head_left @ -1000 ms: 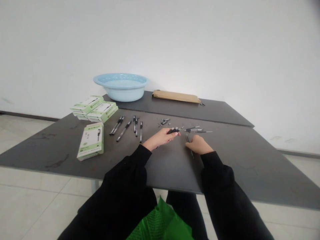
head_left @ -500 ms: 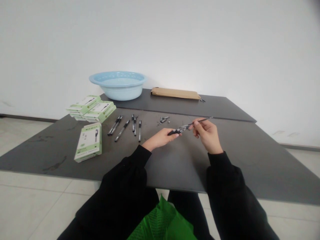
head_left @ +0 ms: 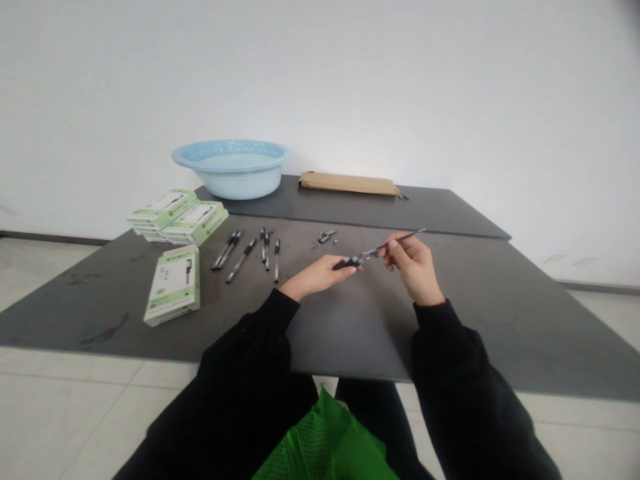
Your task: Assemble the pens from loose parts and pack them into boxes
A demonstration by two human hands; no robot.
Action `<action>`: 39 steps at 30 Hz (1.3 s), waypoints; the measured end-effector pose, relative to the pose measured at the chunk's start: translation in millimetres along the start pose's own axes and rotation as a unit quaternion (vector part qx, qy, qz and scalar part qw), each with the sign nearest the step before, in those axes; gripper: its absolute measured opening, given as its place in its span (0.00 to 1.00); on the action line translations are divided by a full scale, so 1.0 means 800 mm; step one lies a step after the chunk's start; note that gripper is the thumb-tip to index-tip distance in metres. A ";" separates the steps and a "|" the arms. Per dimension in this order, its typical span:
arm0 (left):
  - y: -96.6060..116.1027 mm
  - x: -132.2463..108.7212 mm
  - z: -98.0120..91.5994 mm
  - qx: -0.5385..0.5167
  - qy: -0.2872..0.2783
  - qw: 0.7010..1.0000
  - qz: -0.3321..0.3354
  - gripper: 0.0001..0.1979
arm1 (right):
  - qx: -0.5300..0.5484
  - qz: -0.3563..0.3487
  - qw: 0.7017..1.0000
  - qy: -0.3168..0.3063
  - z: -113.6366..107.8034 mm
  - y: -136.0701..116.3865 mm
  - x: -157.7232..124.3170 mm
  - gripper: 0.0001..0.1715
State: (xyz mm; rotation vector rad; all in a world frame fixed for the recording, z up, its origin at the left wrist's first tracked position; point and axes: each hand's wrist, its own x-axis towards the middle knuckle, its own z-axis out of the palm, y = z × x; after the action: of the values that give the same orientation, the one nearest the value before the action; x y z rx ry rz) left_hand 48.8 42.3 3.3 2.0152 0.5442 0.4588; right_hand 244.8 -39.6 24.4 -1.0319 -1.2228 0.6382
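My left hand [head_left: 323, 272] is closed around several black-gripped pen barrels [head_left: 346, 264], their clear ends pointing right. Between the thumb and fingers of my right hand [head_left: 411, 267] is a thin dark pen refill [head_left: 407, 235], slanting up to the right, its left end close to the barrels. Whether that end sits inside a barrel I cannot tell. Left of my hands lie several pens [head_left: 242, 260] on the dark table. Just beyond my hands is a small scatter of pen parts [head_left: 327, 236], too small to make out singly.
Green and white pen boxes [head_left: 180, 217] are stacked at the left, with one more box [head_left: 174, 285] nearer. A light blue basin [head_left: 240, 180] stands at the back left. A flat brown cardboard package [head_left: 350, 183] lies on the back table, small pieces at its right end.
The view has shifted slightly, so the table things sit a little further left. Both hands keep nearly the same pose and the same hold.
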 end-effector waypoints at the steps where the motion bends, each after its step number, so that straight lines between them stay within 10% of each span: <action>1: 0.001 0.000 0.000 0.001 -0.003 1.000 -0.002 0.22 | -0.006 0.001 1.000 -0.002 0.000 0.000 0.000 0.14; 19: -0.005 -0.003 0.006 -0.194 -0.101 0.975 -0.048 0.24 | -0.120 0.016 0.981 -0.150 0.001 -0.008 -0.003 0.18; 24: -0.005 0.001 -0.004 -0.218 0.033 0.974 -0.048 0.20 | -0.153 0.014 0.988 0.002 -0.040 0.009 0.023 0.20; 27: 0.000 0.000 -0.008 -0.213 0.077 0.973 -0.042 0.18 | -0.299 0.013 0.952 0.066 -0.074 0.038 0.041 0.14; 39: -0.001 0.004 -0.006 -0.213 0.089 0.971 -0.059 0.17 | -0.614 0.081 0.779 -0.101 -0.117 0.094 0.045 0.14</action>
State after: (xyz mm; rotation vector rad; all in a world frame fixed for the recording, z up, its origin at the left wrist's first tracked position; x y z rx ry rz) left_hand 48.7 47.8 5.1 1.5317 0.6142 0.6299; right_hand 352.8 -3.6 -27.4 -2.2082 -1.7826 -0.0377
